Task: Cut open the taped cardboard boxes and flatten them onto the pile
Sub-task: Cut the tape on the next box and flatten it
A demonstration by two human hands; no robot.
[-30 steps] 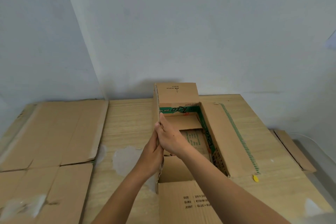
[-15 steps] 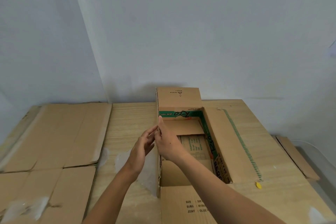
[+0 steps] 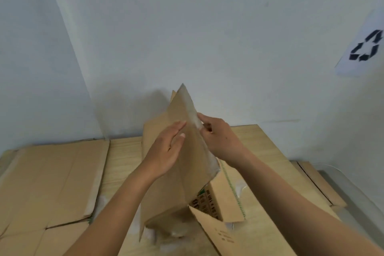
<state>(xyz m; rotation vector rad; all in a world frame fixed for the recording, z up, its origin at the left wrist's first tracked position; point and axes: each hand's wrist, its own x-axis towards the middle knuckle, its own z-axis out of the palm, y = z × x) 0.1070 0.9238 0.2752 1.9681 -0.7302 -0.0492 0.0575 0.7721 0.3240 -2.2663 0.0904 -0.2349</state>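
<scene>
- The cardboard box (image 3: 182, 183) stands opened on the wooden table (image 3: 124, 151), with one brown panel (image 3: 180, 106) lifted steeply so that its corner points up towards the wall.
- The left hand (image 3: 166, 151) lies flat against the left face of that panel, fingers straight and close together, gripping nothing.
- The right hand (image 3: 220, 139) is on the box's right side and pinches the panel's edge, its fingers curled round it.
- Clear tape (image 3: 193, 114) runs along the edge where the right hand holds.
- Lower on the box's right side, green and black print (image 3: 204, 199) shows, and a flap with a green dashed stripe (image 3: 228, 189) lies outward.
- Another flap (image 3: 224, 235) with small black print lies open at the box's near side.
- The pile of flattened cardboard (image 3: 54, 172) lies left of the box, on the same table.
- A recycling sign (image 3: 365, 52) hangs on the wall, up and right of the box.
</scene>
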